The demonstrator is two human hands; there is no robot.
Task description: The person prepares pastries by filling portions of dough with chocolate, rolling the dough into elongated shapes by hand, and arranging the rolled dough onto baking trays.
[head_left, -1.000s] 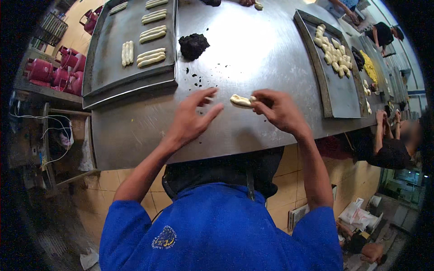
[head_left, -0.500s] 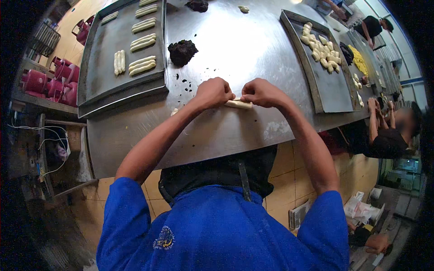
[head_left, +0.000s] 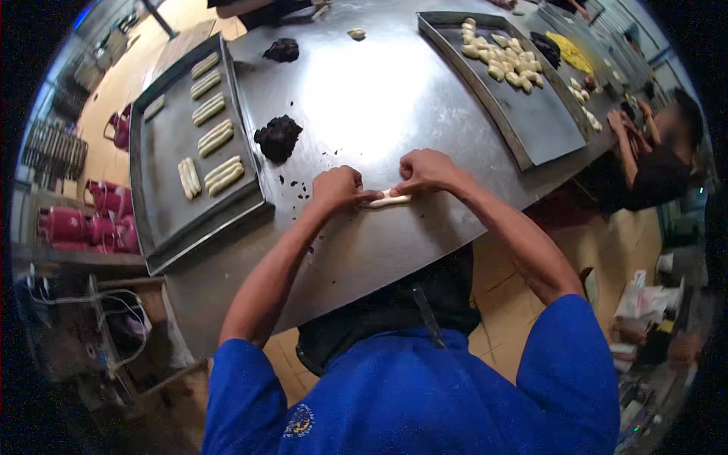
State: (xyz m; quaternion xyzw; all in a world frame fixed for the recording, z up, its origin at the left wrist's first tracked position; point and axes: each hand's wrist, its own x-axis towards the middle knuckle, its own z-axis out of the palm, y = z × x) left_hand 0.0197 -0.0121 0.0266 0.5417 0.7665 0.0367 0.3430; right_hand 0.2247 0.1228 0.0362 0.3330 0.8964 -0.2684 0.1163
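Note:
A short, pale dough strip [head_left: 390,202] lies on the steel table in front of me. My left hand [head_left: 339,186] pinches its left end with thumb and fingers. On the right part of the same strip, my right hand [head_left: 426,171] is closed with its thumb pressed on the dough. The fingers hide some of the strip, so I cannot tell what lies inside it. Left of my hands sits a dark, crumbly lump of filling [head_left: 278,139], with small dark crumbs scattered nearby.
A metal tray [head_left: 155,227] on the left holds several grouped dough sticks. Another tray [head_left: 557,144] on the right bears a pile of dough pieces [head_left: 504,57]. Farther back are a second dark lump [head_left: 282,50] and a small dough piece [head_left: 356,34]. A co-worker [head_left: 658,163] works at the right.
The whole view has turned, so trays and table sit at a different slant. Both hands stay at the dough strip, and my right thumb now presses farther in on it.

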